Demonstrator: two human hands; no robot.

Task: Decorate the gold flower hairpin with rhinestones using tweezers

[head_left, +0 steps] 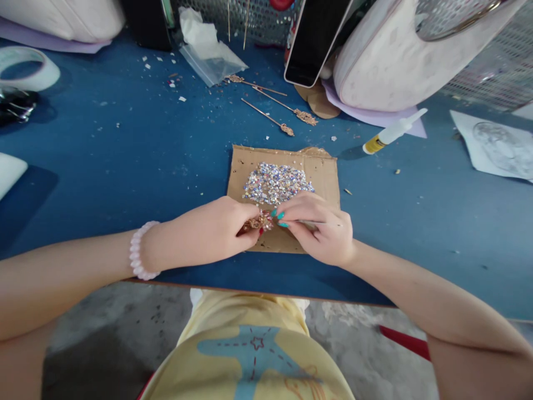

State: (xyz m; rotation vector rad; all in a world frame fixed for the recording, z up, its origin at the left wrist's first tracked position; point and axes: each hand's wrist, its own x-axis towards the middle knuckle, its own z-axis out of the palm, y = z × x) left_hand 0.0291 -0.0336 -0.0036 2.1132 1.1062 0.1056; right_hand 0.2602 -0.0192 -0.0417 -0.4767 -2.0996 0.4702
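Note:
My left hand [208,228], with a pink bead bracelet [141,250] at its wrist, is closed on a gold-coloured ornament [260,222] set with sparkling stones. Between the fingertips of my right hand [320,228] is a thin, light-coloured stick [310,222], its tip close against the ornament. Under both hands lies a piece of cardboard [327,180]. A heap of small blue, white and silver rhinestones [277,183] is spread on it, just beyond my fingers. My fingers hide part of the ornament.
Gold hairpins [306,116] lie behind the cardboard, near a plastic bag [214,61]. A glue bottle [391,133] stands tilted to the right. At the back are a phone [316,41] and a white handbag [383,61]. A tape roll [27,69] sits far left.

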